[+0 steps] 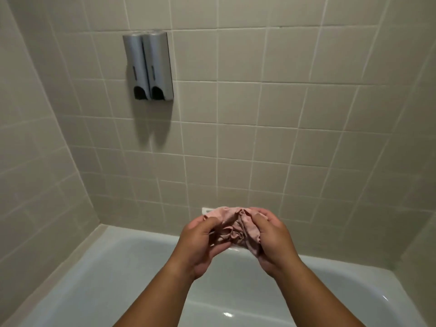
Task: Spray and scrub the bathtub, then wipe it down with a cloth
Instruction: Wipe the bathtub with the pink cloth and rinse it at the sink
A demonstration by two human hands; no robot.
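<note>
Both hands meet over the white bathtub (122,274), bunching a pink cloth (232,226) between them. The left hand (203,241) comes in from the lower left with its fingers curled around the cloth's left side, thumb lying across the top of the folds. The right hand (271,239) mirrors it from the other side — fingers wrapped under the fabric, thumb pressed into the crumpled middle. The cloth is gathered into a tight wad of creases, held in the air above the tub's far rim and clear of the enamel.

The bathtub fills the lower part of the view, its pale interior curving away under both forearms, with small glints of light on the glossy surface. Behind it rise beige wall tiles (295,109) with pale grout lines, meeting at a corner on the left. Mounted on the back wall, well above the hands, is a grey twin soap dispenser (148,66) — two upright chambers side by side, each with a dark opening at the bottom, casting a soft shadow down the tiles. A small white fitting (207,210) peeks out just behind the cloth at the base of the wall; what it is cannot be told.
</note>
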